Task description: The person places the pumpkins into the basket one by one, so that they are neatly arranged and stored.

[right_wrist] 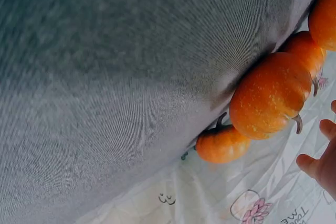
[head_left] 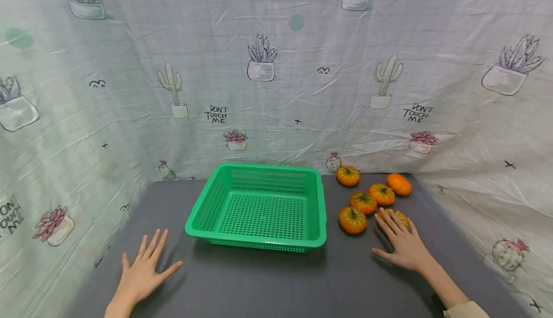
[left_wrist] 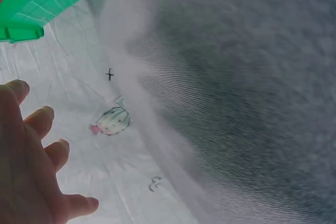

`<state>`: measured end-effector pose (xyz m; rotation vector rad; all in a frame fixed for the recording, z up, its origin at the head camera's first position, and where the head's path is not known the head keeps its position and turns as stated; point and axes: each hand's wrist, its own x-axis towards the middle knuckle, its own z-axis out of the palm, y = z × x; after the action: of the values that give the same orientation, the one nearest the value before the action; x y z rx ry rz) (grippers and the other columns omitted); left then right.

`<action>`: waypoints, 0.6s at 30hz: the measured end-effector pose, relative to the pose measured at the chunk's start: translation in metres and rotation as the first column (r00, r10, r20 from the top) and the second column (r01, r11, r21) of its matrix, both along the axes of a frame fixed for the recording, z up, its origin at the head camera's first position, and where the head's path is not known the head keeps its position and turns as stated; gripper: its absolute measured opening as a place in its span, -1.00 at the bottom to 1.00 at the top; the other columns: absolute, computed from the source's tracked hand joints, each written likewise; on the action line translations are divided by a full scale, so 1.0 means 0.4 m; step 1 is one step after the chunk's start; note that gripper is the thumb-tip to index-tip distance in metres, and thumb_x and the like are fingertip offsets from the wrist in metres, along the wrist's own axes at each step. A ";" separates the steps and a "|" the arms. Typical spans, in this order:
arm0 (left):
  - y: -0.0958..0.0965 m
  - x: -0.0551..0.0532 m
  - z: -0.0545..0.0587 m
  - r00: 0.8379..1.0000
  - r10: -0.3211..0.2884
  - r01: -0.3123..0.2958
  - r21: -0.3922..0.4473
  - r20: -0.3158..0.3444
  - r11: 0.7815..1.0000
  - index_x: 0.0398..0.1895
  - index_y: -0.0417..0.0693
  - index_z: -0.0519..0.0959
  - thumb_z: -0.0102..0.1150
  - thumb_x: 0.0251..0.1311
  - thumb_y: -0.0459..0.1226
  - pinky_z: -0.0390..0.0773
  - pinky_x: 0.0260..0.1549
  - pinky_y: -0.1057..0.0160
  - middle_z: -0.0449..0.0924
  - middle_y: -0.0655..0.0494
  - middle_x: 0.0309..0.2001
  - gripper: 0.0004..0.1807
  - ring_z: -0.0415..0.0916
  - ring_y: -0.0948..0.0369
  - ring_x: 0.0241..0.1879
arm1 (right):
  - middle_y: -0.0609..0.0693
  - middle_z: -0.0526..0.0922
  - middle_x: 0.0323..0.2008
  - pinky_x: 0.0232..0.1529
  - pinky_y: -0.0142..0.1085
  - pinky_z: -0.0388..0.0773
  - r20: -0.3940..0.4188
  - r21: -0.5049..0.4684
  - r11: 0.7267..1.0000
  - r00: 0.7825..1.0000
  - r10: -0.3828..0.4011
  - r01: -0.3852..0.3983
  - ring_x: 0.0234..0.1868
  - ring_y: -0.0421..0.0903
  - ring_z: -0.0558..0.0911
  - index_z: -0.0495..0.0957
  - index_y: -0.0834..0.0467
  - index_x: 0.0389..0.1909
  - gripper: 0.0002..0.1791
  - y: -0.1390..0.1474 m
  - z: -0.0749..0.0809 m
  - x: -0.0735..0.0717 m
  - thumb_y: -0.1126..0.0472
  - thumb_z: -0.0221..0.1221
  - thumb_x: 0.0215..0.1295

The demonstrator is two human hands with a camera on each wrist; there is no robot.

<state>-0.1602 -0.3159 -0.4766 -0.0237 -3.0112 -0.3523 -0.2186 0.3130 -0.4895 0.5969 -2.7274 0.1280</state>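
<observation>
Left of the green basket (head_left: 259,240), my left hand (head_left: 142,275) is held with its fingers spread, holding nothing. The left wrist view catches that hand (left_wrist: 29,171) at its left edge, with part of the green basket (left_wrist: 58,3) beyond. My right hand (head_left: 403,247) spreads its fingers over the nearest right pumpkin (head_left: 402,218), partly hiding it. In the right wrist view a gap shows between the fingers (right_wrist: 310,165) and the large orange pumpkin (right_wrist: 270,98). Several more small pumpkins (head_left: 352,220) with dark stems lie around it.
The basket sits mid-table on a dark grey tabletop (head_left: 259,284). A pale cloth (head_left: 285,97) printed with potted cacti hangs behind and along both sides. Another pumpkin (head_left: 348,176) lies near the back edge, and a smoother orange one (head_left: 399,184) at the back right.
</observation>
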 end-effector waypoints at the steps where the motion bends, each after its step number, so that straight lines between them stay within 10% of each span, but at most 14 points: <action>1: 0.002 0.001 0.002 1.000 -0.002 0.002 -0.001 -0.003 1.000 0.39 0.31 -0.38 -0.07 -0.01 0.32 -0.42 -0.09 -0.54 -0.36 0.04 0.43 0.02 -0.46 -0.13 0.38 | -0.10 -0.23 0.42 0.30 0.17 -0.38 -0.003 0.000 1.000 1.000 0.000 0.000 0.41 0.05 -0.07 0.03 0.03 0.36 -0.04 0.000 0.002 0.000 -0.29 0.14 -0.02; 18: 0.045 -0.019 0.083 0.993 -0.080 0.081 0.008 -0.084 0.997 0.40 0.28 -0.35 0.00 -0.01 0.27 -0.48 0.01 -0.47 -0.34 0.13 0.44 0.02 -0.45 -0.01 0.41 | -0.03 -0.05 0.40 0.16 0.23 -0.05 -0.054 -0.014 0.999 0.998 0.030 -0.031 0.40 0.03 -0.02 0.04 0.08 0.36 -0.01 0.003 0.039 -0.029 -0.18 0.24 -0.07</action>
<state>-0.1678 -0.2980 -0.4435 -0.1552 -2.9316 -0.3666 -0.2302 0.3142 -0.4738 0.6293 -2.6640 0.1377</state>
